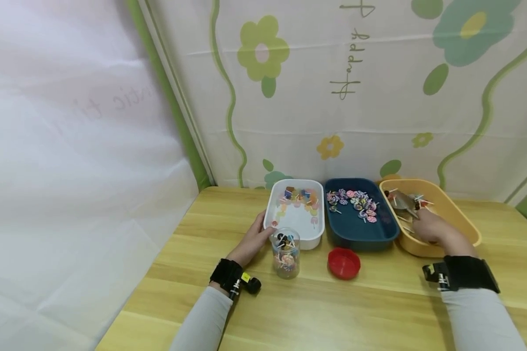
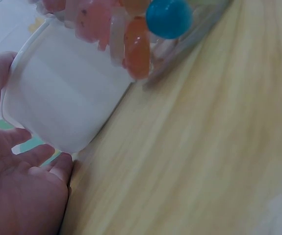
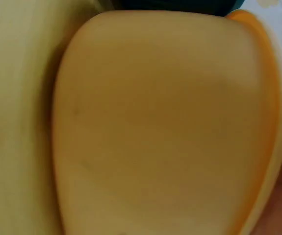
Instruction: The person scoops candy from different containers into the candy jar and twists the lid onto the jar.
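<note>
My left hand grips the near left corner of a white bin, thumb at the rim and fingers against its side. Small lollipops with clear, coloured heads lie in this bin. Just in front stands a clear jar without a lid, holding mixed lollipops. Over in the yellow bin, my right hand holds a metal scoop among lollipops; its fingers are partly hidden. The right wrist view shows mainly the yellow bin's outer wall.
Between the white and yellow bins sits a dark blue bin with swirl lollipops. A red lid lies on the wooden table in front of it. A printed curtain hangs close behind the bins.
</note>
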A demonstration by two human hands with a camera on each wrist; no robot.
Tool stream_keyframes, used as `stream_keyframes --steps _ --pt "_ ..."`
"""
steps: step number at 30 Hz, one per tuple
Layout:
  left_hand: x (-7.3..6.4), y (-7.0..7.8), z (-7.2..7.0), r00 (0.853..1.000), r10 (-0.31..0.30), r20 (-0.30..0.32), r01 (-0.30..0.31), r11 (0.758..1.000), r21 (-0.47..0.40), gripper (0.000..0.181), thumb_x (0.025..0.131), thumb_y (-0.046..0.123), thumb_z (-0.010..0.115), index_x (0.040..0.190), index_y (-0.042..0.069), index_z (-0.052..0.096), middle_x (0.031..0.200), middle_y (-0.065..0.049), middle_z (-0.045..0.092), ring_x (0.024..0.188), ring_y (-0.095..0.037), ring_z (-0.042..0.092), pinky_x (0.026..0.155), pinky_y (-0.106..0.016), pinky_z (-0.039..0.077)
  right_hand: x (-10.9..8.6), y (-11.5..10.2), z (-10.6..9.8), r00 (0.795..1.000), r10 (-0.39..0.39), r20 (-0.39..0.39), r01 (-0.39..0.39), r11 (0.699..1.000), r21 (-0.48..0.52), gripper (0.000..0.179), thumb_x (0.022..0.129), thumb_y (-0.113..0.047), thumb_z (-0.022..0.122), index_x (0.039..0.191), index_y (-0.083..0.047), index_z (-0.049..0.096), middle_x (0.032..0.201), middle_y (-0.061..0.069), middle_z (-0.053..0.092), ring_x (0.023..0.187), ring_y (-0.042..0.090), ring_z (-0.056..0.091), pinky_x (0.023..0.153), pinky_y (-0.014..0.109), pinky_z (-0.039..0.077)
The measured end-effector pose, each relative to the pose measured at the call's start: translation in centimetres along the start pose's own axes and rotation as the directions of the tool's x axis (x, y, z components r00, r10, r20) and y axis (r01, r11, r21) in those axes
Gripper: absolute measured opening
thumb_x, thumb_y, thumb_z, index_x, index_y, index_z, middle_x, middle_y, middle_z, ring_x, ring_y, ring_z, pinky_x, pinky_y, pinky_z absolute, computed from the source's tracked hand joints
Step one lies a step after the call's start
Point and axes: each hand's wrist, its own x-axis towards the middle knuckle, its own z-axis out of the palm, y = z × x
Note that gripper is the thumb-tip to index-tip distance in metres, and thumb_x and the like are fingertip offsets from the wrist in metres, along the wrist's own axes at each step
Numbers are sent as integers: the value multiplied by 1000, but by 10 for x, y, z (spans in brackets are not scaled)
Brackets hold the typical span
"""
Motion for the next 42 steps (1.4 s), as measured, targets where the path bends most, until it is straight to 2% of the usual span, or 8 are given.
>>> stream_keyframes --steps 4,12,17,20,26,33,38,42 --pt "-8 13 0 1000 18 11 -18 1000 0 67 95 29 52 150 14 16 152 -10 20 134 -21 22 110 -44 22 2 1 1 999 -34 -9 34 996 77 28 85 3 33 60 -4 45 51 -2 40 40 12 36 39 26 33" --pt "-15 16 -4 1000 2 14 -2 1000 3 68 96 30 51 150 14 14 153 -11 18 135 -22 19 110 -45 19 1 0 -8 1000 6 27 -13 968 251 26 99 -10 25 81 3 38 55 -3 36 42 8 33 38 24 32" --pt "-18 13 -6 1000 -3 15 3 1000 10 68 96 31 51 150 15 13 153 -10 17 135 -22 18 110 -43 18 -12 -18 -28 993 10 -117 10 985 171 47 103 -29 22 104 14 42 62 2 39 46 11 35 40 28 35" --pt "-18 13 -6 1000 2 9 -2 1000 8 67 96 30 52 150 15 15 152 -11 18 135 -22 20 110 -44 19 -23 -36 -40 969 -2 -245 24 996 85 57 102 -37 21 115 14 43 72 11 42 52 18 38 43 32 36" --pt "-19 12 -5 1000 15 -5 -15 1000 4 65 96 27 52 149 13 18 151 -12 23 134 -23 24 109 -45 22 -45 -77 -52 929 -60 -365 46 998 -47 55 101 -43 25 115 3 50 85 19 46 64 27 41 48 35 35" --pt "-11 5 -5 1000 25 -2 -25 1000 6 65 96 29 52 150 17 17 152 -9 22 134 -22 23 109 -43 23 -60 -121 -50 880 -252 -403 237 967 -87 26 101 -31 40 103 -12 59 69 11 44 52 21 37 42 33 29" --pt "5 -16 -4 1000 20 -14 -20 1000 -2 63 96 25 52 149 24 18 151 -1 24 132 -13 25 109 -42 22 -67 -142 -40 843 -434 -317 430 899 -85 16 99 -14 46 98 -19 61 68 4 46 54 15 38 43 29 32" --pt "10 -14 -2 1000 23 -19 -23 1000 1 63 96 25 52 149 25 19 150 0 26 131 -10 26 109 -39 23 -67 -155 -32 807 -551 -213 539 834 -117 20 96 -7 50 97 -24 61 66 -3 44 52 11 39 45 25 34"
